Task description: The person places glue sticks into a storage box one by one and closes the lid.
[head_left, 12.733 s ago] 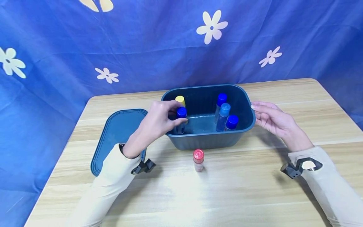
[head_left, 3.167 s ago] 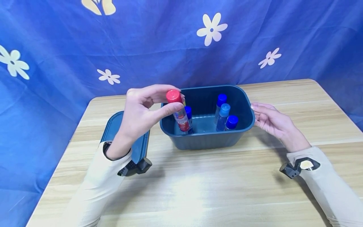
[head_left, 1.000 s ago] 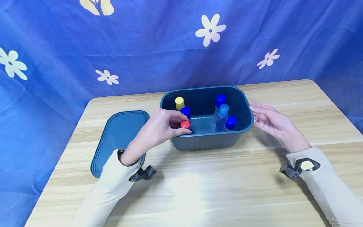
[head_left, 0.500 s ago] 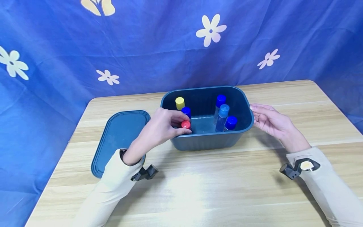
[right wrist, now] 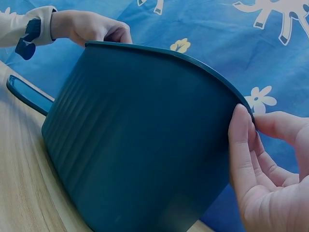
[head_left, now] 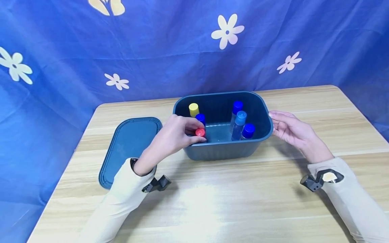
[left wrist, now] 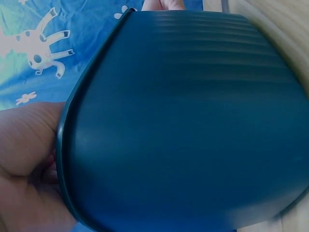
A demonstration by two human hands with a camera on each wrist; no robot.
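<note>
A dark teal plastic bin (head_left: 218, 152) stands on the table with several small capped bottles upright inside. My left hand (head_left: 174, 135) reaches over its front left rim and holds a red-capped bottle (head_left: 200, 132) between thumb and fingers, low inside. Behind that bottle are a blue-capped bottle (head_left: 200, 117) and a yellow-capped bottle (head_left: 193, 109). At the bin's right end stand two dark-blue-capped bottles and a light-blue-capped bottle (head_left: 240, 122). My right hand (head_left: 290, 130) pinches the right rim, thumb outside and index finger over the edge in the right wrist view. The bin wall hides the bottles in both wrist views.
A flat teal lid (head_left: 129, 145) lies on the wooden table (head_left: 243, 202) left of the bin, partly under my left forearm. A blue flowered cloth (head_left: 170, 50) hangs behind the table.
The red-capped bottle stood on the table in front, then was lifted over the bin and lowered into its left front corner. The left hand earlier held the blue-capped bottle. The right hand stays.
</note>
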